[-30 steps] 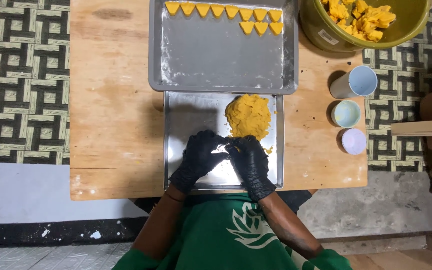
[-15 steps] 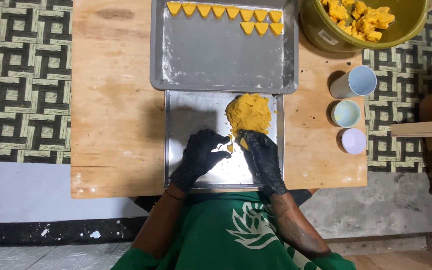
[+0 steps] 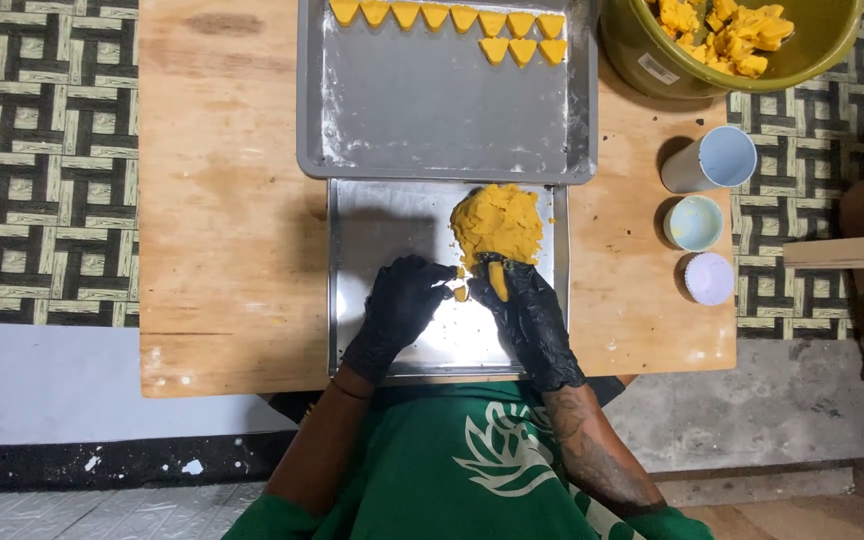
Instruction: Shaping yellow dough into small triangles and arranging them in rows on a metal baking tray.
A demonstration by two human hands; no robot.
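Both my hands wear black gloves and work over the near metal tray point(image 3: 382, 220). My left hand point(image 3: 399, 310) pinches a small white mould with a bit of yellow dough at its fingertips. A strip of yellow dough is gripped in my right hand point(image 3: 525, 312) at the near edge of the dough mound point(image 3: 497, 222). The two hands nearly touch. Several shaped yellow dough pieces point(image 3: 452, 18) line the far edge of the far metal tray point(image 3: 432, 110).
A green bowl point(image 3: 652, 60) of yellow dough chunks stands at the back right. Three small cups point(image 3: 708, 160) sit in a column on the right of the wooden table point(image 3: 222, 200). Patterned floor lies on both sides; a wooden board point(image 3: 847, 250) juts in at right.
My right hand has moved from beside the left hand up to the dough mound and taken a strip of dough. The left hand has stayed in place.
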